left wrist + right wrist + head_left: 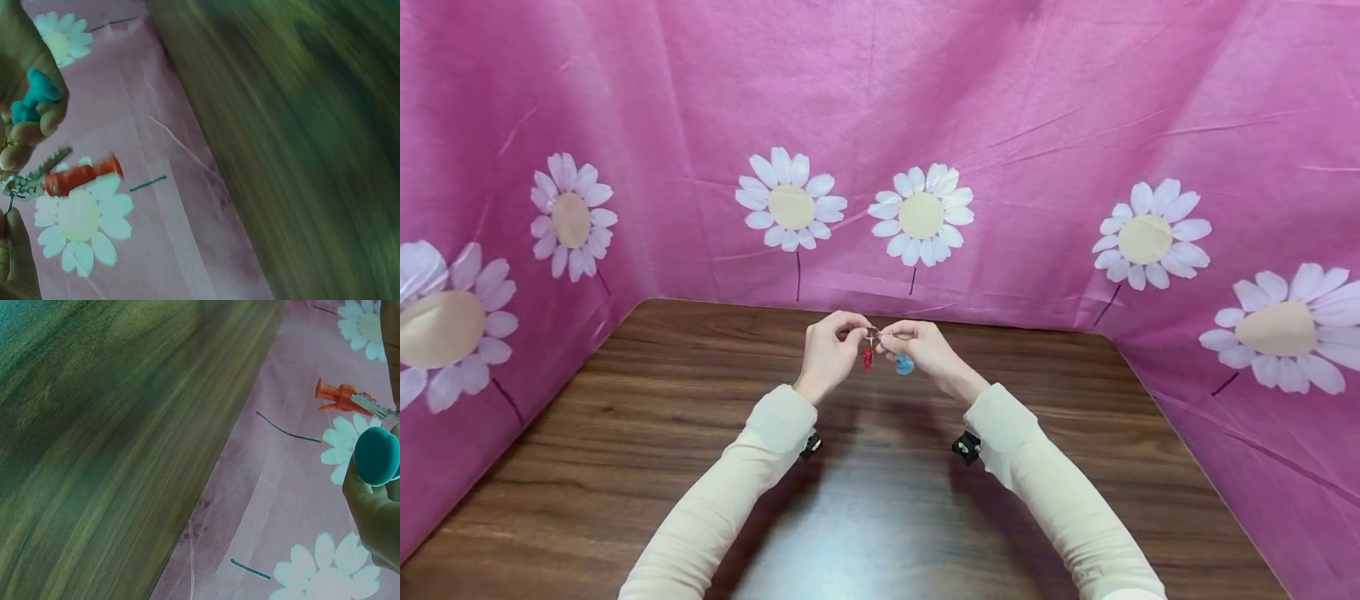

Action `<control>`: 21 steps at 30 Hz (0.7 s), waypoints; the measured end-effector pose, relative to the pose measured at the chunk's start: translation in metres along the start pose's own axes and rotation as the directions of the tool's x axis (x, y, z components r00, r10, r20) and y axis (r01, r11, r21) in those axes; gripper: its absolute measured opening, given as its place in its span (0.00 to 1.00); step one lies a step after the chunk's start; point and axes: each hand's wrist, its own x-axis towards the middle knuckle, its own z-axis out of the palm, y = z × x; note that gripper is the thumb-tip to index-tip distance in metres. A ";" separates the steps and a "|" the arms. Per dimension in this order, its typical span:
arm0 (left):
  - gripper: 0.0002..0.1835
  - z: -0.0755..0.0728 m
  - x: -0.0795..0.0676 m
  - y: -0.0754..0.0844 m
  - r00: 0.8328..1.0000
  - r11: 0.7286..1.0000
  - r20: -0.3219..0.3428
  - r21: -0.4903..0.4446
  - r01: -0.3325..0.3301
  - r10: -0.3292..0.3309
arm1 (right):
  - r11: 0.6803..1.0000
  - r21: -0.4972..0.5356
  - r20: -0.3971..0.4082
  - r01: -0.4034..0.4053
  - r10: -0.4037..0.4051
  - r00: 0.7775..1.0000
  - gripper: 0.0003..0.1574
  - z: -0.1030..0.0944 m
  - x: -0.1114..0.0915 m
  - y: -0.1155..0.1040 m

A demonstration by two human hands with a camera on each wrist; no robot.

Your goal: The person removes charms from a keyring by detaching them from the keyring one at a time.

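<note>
Both hands meet in the air over the far part of the table. My left hand (829, 357) pinches a metal key ring (10, 202) between thumb and fingertips. From the ring hang a toothed key (55, 161) and a red, figure-shaped charm (868, 358). Opposite it, my right hand (931, 352) has thumb and index finger pinched at the ring's other side, holding a blue keychain charm (904, 363). This charm dangles below those fingers, with a knob at each end in the left wrist view. Its attachment to the ring is hidden by the fingertips.
A brown wood-grain table (880, 517) lies under the forearms. Pink cloth (1015, 83) printed with white daisies stands round its back and sides. Dark wrist-camera mounts (966, 447) sit under both cream sleeves.
</note>
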 end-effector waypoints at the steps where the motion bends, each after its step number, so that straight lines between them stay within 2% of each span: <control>1: 0.05 0.001 -0.001 0.000 0.999 0.999 -0.005 -0.031 0.036 -0.036 | 1.000 0.006 0.002 0.003 -0.003 1.000 0.13 0.000 0.000 0.001; 5: 0.05 0.006 -0.003 0.001 0.992 0.985 -0.021 -0.123 0.121 -0.124 | 1.000 0.018 0.007 0.009 -0.009 1.000 0.13 -0.002 -0.001 0.003; 11: 0.04 0.012 -0.009 0.007 0.979 0.963 -0.076 -0.211 0.169 -0.188 | 1.000 0.023 0.025 0.004 -0.004 1.000 0.13 -0.004 -0.004 0.004; 16: 0.05 0.018 -0.012 0.010 0.961 0.930 -0.084 -0.288 0.229 -0.263 | 1.000 0.012 0.031 0.025 -0.025 0.999 0.14 -0.007 -0.007 0.006; 19: 0.05 0.022 -0.013 0.011 0.951 0.912 -0.087 -0.321 0.256 -0.298 | 0.999 0.029 0.042 0.024 -0.025 0.999 0.13 -0.008 -0.007 0.009; 21: 0.05 0.024 -0.014 0.012 0.941 0.890 -0.086 -0.361 0.277 -0.327 | 0.998 0.057 0.052 0.016 -0.019 0.998 0.13 -0.008 -0.007 0.010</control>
